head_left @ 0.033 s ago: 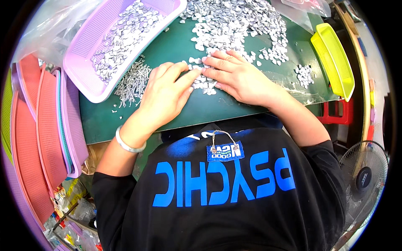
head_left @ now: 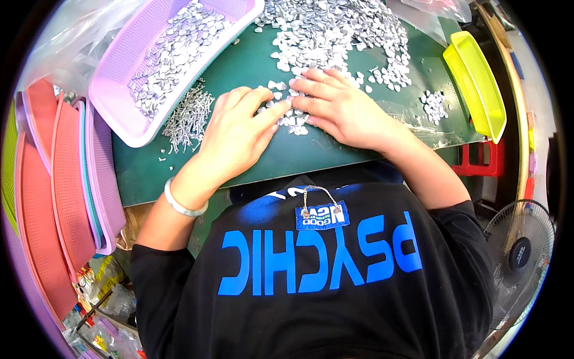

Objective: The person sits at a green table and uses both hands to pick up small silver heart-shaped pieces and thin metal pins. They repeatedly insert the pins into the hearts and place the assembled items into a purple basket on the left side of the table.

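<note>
Small silver heart-shaped pieces (head_left: pixel 295 124) lie in a loose cluster on the green tabletop (head_left: pixel 263 160), between and under my fingertips. My left hand (head_left: pixel 232 128) reaches in from the left, its index finger and thumb apart beside the cluster. Opposite it, my right hand (head_left: pixel 347 110) lies palm down with its fingers spread, tips touching the pieces. The fingertips of both hands nearly meet. Just beyond them spreads a large heap of the same pieces (head_left: pixel 317 39). Whether a piece is under either palm is hidden.
A purple basket (head_left: pixel 110 90) with silver pieces stands at the far left, beside a pile of small metal pins (head_left: pixel 188 116). At right are a small group of pieces (head_left: pixel 433 107), yellow-green baskets (head_left: pixel 478 90), a red stool (head_left: pixel 481 158) and a fan (head_left: pixel 519 263). Stacked baskets (head_left: pixel 72 191) fill the left.
Both hands stay over the same cluster. Only their fingertips, and a few pieces between them, have shifted slightly.
</note>
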`<state>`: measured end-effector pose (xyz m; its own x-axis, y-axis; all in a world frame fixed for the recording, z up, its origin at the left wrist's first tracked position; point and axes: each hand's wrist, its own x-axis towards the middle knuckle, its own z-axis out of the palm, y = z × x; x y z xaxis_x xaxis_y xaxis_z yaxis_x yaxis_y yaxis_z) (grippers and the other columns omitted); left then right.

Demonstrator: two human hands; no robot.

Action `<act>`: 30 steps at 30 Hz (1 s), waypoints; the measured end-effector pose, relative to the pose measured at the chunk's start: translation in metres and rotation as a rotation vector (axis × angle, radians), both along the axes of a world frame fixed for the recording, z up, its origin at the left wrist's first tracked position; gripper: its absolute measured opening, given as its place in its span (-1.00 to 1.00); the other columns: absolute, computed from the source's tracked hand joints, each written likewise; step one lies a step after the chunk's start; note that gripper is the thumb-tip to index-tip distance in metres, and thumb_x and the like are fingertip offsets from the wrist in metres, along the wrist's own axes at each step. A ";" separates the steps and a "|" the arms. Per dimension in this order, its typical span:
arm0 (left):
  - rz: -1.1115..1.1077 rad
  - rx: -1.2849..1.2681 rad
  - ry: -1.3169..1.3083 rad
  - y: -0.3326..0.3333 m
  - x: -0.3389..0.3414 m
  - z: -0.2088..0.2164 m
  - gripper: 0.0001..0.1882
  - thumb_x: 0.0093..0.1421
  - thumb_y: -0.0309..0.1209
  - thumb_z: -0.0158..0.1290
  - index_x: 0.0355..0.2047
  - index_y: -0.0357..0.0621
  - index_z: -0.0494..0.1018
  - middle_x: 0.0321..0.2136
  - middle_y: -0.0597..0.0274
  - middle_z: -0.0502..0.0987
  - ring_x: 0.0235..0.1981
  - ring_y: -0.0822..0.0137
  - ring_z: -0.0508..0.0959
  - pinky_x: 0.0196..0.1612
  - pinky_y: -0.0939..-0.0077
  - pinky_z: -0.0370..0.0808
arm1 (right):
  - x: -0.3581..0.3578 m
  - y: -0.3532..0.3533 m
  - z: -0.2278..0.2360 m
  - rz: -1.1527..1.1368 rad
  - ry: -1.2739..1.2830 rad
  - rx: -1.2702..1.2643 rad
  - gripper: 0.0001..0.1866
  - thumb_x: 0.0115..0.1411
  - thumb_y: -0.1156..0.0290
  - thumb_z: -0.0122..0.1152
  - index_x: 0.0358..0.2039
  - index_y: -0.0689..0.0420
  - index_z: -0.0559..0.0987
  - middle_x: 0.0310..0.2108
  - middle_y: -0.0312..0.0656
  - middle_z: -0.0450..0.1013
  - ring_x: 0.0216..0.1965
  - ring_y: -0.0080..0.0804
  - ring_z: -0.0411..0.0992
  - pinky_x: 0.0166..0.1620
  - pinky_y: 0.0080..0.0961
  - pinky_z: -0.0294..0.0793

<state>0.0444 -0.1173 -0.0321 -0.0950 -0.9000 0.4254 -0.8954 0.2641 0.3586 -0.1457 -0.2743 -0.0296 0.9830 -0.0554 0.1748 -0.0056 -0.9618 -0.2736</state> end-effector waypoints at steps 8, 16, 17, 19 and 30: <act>0.021 -0.036 -0.020 -0.009 0.001 -0.001 -0.78 -0.03 -0.52 0.23 -0.31 -0.12 0.59 -0.25 0.19 0.50 -0.17 0.13 0.47 -0.07 0.24 0.37 | -0.002 0.013 0.003 -0.040 -0.168 -0.017 -0.74 0.10 0.36 0.26 -0.16 0.05 0.62 0.10 -0.13 0.39 0.23 -0.06 0.23 0.25 -0.02 0.18; -0.014 0.041 0.131 -0.024 -0.022 0.000 -0.84 -0.03 -0.51 0.23 -0.38 -0.14 0.59 -0.37 0.24 0.47 -0.24 0.16 0.46 -0.10 0.25 0.38 | -0.014 0.011 -0.008 -0.096 -0.237 0.059 -0.85 0.05 0.44 0.28 -0.33 0.14 0.57 0.04 -0.15 0.43 0.18 -0.06 0.28 0.21 -0.06 0.23; -0.003 0.031 0.108 -0.027 -0.027 0.001 -0.87 -0.04 -0.50 0.23 -0.42 -0.15 0.57 -0.42 0.23 0.46 -0.26 0.15 0.46 -0.12 0.24 0.38 | -0.014 0.012 -0.010 -0.101 -0.258 0.068 -0.85 0.04 0.46 0.28 -0.33 0.15 0.57 0.02 -0.15 0.44 0.17 -0.05 0.28 0.21 -0.06 0.24; 0.009 0.105 0.095 -0.031 -0.032 0.002 -0.89 -0.05 -0.50 0.22 -0.45 -0.17 0.55 -0.42 0.21 0.46 -0.27 0.14 0.45 -0.13 0.24 0.38 | -0.015 0.012 -0.014 -0.115 -0.300 0.102 -0.85 0.03 0.49 0.28 -0.34 0.16 0.57 0.00 -0.15 0.45 0.15 -0.04 0.30 0.19 -0.07 0.25; 0.057 0.378 0.236 -0.042 -0.028 0.014 -0.92 -0.01 -0.50 0.19 -0.50 -0.21 0.51 -0.48 0.14 0.46 -0.31 0.11 0.45 -0.19 0.28 0.39 | -0.025 0.011 -0.017 -0.212 -0.380 0.220 -0.85 0.00 0.56 0.33 -0.37 0.15 0.58 0.02 -0.16 0.46 0.14 -0.01 0.33 0.14 -0.14 0.35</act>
<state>0.0163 -0.1598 -0.0185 0.0199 -0.9974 0.0699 -0.7869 0.0275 0.6165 -0.1710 -0.2629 -0.0461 0.8153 -0.3234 0.4804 -0.0553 -0.8692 -0.4913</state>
